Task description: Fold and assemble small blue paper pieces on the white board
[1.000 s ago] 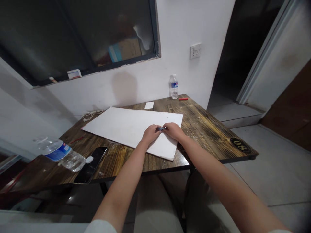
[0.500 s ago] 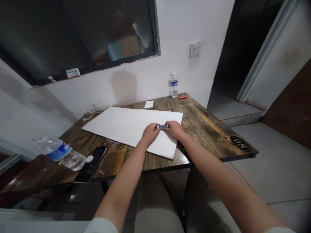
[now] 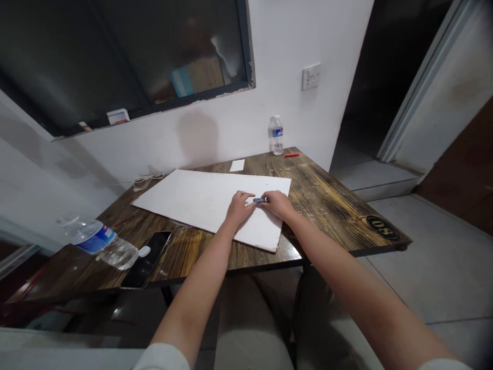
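A small blue object (image 3: 259,200) is pinched by my right hand (image 3: 276,202) above the right part of a white board (image 3: 200,198). Close to its left end is my left hand (image 3: 239,207), thumb and forefinger parted around that end; whether they touch it is hard to tell. The board lies on a dark wood-grain table (image 3: 339,210), its near right corner toward the table's front edge.
On the left lie a large clear bottle (image 3: 102,241), a black phone (image 3: 148,259) with a white cap (image 3: 144,251), and a white cable (image 3: 146,180). Near the wall are a small bottle (image 3: 277,134), a red pen (image 3: 291,154) and a white card (image 3: 237,165).
The fingers of my left hand have parted a little from the blue object, which stays in my right hand. The whole view has shifted slightly.
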{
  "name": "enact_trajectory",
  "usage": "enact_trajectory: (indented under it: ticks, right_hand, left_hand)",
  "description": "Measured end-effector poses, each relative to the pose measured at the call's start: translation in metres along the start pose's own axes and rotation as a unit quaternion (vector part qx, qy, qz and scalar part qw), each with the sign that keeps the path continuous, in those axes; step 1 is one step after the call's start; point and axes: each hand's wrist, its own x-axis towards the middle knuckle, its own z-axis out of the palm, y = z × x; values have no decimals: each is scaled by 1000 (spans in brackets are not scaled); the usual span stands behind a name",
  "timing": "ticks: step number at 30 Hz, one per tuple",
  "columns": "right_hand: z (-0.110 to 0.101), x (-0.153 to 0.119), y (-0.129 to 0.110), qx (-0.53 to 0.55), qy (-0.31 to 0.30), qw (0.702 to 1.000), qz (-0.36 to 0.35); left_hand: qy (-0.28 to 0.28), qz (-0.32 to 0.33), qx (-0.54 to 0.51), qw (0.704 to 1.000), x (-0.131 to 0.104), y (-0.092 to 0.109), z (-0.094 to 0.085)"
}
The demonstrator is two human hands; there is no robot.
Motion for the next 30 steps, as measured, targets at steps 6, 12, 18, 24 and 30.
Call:
enact_trajectory:
  ticks: [6, 12, 18, 24, 30]
  right_hand:
    - [0, 0, -1, -14, -1, 1000, -4]
    - [2, 0, 0, -14, 4, 1000, -3]
    - [3, 0, 1, -18, 8, 1000, -8]
    - [2, 1, 0, -22, -1, 1000, -3]
    - [3, 2, 1, -24, -3, 1000, -3]
  left_hand:
    - [-7, 101, 47, 994, 0, 4, -1]
    - [8, 94, 50, 994, 0, 6, -4]
    - [-30, 79, 78, 993, -2, 7, -3]
    - [-36, 71, 86, 993, -1, 6, -2]
    - [-40, 45, 89, 994, -1, 8, -4]
